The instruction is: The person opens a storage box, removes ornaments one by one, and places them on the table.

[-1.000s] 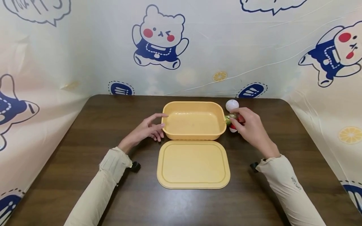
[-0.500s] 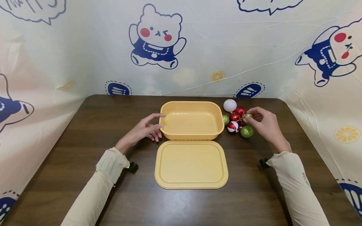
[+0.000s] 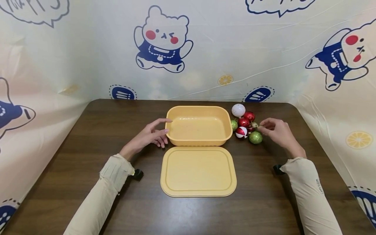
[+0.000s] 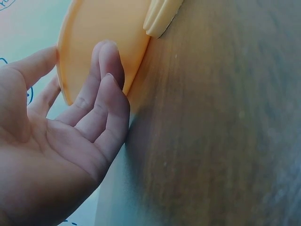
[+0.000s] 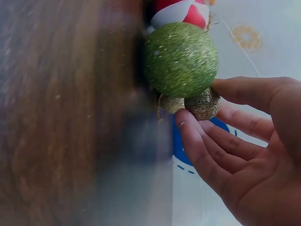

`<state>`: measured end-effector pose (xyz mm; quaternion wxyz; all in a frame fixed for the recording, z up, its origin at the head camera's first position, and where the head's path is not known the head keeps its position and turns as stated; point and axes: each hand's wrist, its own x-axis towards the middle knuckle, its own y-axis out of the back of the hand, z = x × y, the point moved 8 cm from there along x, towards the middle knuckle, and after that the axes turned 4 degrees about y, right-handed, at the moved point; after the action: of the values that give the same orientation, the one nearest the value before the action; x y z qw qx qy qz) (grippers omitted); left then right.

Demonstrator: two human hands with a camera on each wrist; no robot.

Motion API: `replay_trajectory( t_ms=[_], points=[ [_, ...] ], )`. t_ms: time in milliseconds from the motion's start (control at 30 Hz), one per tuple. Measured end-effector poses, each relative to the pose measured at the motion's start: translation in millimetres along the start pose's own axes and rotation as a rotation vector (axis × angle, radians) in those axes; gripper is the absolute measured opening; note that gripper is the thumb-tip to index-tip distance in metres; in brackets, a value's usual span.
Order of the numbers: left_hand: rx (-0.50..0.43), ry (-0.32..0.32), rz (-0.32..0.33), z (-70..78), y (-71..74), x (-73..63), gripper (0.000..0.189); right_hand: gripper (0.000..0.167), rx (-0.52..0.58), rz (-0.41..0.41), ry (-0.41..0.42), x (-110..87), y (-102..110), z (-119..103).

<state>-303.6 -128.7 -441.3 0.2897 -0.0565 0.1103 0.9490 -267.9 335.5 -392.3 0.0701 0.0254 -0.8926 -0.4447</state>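
Observation:
The left hand (image 3: 149, 134) is at the left end of a yellow plastic box (image 3: 199, 142), its thumb and index finger touching the rim. Loosely bent, the other fingers lie outside the box wall in the left wrist view. To the right of the box, the right hand (image 3: 277, 131) has thumb and fingertips around a small gold glitter Christmas ball (image 5: 204, 103). Beside it, in the right wrist view, is a green glitter ball (image 5: 182, 60), with a second gold ball (image 5: 172, 103) partly hidden behind. Red balls (image 3: 243, 122) and a red-and-white ball (image 3: 241, 132) sit close by.
The flat yellow lid (image 3: 198, 171) lies in front of the box on the dark wooden table (image 3: 188, 215). A white speckled ball (image 3: 238, 110) rests behind the cluster, and another green ball (image 3: 234, 125) is at the box's right end. A printed cloth (image 3: 205, 49) hangs behind the table.
The right hand has moved rightward from over the ball cluster to its right side, uncovering the red and green balls. The left hand stays at the box rim.

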Motion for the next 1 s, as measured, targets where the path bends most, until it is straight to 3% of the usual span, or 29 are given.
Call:
replay_trajectory(
  t_ms=[267, 767, 1000],
  points=[
    [0.0, -0.01, -0.009, 2.5, -0.9, 0.2, 0.047, 0.031, 0.029, -0.077, -0.034, 0.5, -10.5, 11.1],
    [-0.008, -0.02, -0.009, 3.5, -0.3, -0.8, 0.047, 0.027, 0.003, -0.078, -0.017, 1.5, -9.4, 13.6],
    [-0.019, 0.009, -0.013, 3.4, -2.1, -2.2, 0.047, 0.03, 0.003, -0.116, -0.027, 1.4, -10.7, 15.1]
  ],
)
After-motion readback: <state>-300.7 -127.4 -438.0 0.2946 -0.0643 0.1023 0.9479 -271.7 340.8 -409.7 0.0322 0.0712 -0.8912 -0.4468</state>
